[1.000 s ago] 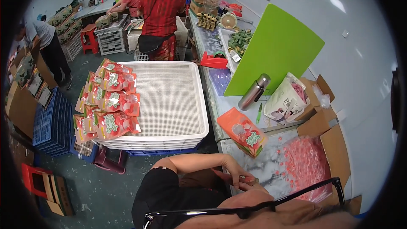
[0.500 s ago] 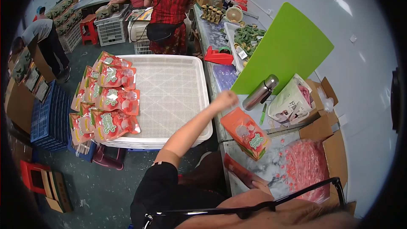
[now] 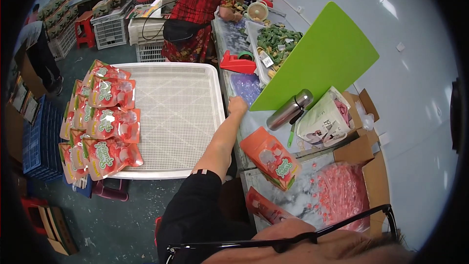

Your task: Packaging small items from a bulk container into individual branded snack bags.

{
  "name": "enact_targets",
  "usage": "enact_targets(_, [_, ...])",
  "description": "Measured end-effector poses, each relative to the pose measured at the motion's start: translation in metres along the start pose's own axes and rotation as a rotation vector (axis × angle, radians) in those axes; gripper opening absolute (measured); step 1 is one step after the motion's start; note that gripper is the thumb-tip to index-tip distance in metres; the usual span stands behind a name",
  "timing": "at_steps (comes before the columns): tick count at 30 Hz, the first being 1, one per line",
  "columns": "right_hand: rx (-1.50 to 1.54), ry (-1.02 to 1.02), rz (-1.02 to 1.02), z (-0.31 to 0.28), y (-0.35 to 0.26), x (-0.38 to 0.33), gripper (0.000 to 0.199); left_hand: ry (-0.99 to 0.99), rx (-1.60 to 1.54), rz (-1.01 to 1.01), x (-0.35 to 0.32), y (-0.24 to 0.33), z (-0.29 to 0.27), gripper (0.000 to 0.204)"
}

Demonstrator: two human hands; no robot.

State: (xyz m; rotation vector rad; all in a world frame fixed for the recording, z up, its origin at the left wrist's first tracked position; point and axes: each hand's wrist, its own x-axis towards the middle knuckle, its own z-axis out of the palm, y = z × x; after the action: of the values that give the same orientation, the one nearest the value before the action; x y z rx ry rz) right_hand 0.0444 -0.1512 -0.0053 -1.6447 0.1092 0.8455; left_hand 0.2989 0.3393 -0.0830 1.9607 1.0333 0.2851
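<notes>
My left hand (image 3: 238, 104) reached out to the table's (image 3: 254, 122) left edge, just beside the right rim of the white mesh tray (image 3: 171, 117); whether its grip was apart or together I could not tell. An orange pouch (image 3: 270, 158) lay nearer me on the table. My right hand was out of view.

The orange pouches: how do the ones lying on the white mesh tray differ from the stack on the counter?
The pouches on the tray lie spread in overlapping rows along the left edge of the white mesh tray, faces up; the stack on the counter is one compact pile. The tray group is far larger. The left hand rests at the counter edge between them, touching neither. Both show the same orange pack with a green mark and clear window.
</notes>
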Motion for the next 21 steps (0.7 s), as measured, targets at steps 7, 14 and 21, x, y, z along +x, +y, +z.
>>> enact_targets(7, [-0.018,-0.002,0.045,0.006,-0.008,0.002,0.044,0.110,-0.205,-0.101,-0.007,-0.003,-0.005,0.041])
enact_targets(14, [-0.026,-0.079,0.026,0.009,0.000,0.015,0.043,0.129,-0.603,-0.314,0.016,-0.019,0.000,0.055])
enact_targets(21, [-0.117,-0.047,0.040,0.010,-0.005,0.010,0.043,0.268,-0.710,-0.187,0.001,0.005,-0.010,0.052])
